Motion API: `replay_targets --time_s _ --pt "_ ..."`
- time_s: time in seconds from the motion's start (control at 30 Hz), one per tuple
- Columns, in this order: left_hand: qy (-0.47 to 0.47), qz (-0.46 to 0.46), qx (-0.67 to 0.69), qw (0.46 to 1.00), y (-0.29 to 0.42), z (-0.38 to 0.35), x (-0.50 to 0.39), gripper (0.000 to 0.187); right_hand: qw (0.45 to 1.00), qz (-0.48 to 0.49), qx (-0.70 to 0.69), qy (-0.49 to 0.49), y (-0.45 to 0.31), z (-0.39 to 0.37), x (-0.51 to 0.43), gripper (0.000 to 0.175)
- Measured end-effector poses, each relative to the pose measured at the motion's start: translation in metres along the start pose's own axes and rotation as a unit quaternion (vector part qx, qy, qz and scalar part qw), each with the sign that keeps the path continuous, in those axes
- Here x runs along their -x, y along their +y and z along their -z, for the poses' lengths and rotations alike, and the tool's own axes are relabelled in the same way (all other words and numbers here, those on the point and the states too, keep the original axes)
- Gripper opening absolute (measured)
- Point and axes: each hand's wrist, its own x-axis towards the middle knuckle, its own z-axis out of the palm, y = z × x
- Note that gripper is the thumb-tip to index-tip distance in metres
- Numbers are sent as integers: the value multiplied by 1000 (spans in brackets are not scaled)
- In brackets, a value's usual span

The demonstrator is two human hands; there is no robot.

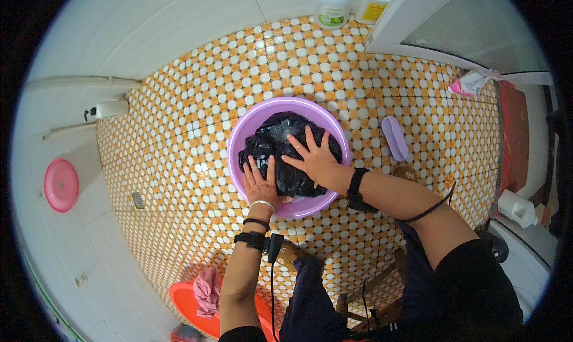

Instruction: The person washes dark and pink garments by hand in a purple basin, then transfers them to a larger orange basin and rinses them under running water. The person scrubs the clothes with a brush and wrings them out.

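Observation:
A purple plastic basin [233, 163] stands on the tiled floor with wet black cloth [291, 174] bunched in it and a little water showing. My left hand [261, 183] rests flat on the cloth's lower left part, fingers spread, with a bangle and dark bands at the wrist. Over the right part of the cloth lies my right hand [315, 158], its fingers also spread and pressing on the dark fabric. Neither hand is closed around the cloth.
A lilac soap-dish-like plastic item [395, 138] lies right of the basin. Pump bottles [332, 10] stand by the far wall. At the lower left, a red tub [186, 299] has pink cloth [207, 292] over its rim. A floor drain [138, 200] is at left; a white jug [515, 207] is at right.

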Motion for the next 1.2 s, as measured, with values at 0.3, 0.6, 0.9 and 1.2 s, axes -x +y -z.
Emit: replay_targets --time_s 0.3,0.6,0.9,1.2 --pt "-30 0 -31 999 -7 -32 -47 113 996 -2 56 72 8 -32 -40 62" --pt "73 13 -32 997 -10 -43 -66 100 975 -25 -185 116 23 -20 -58 61" --pt "-31 -59 918 390 -38 3 -7 59 742 143 -596 272 -19 48 -12 32" --pt "141 -172 588 778 -34 5 79 37 715 195 -611 279 -42 67 18 34"
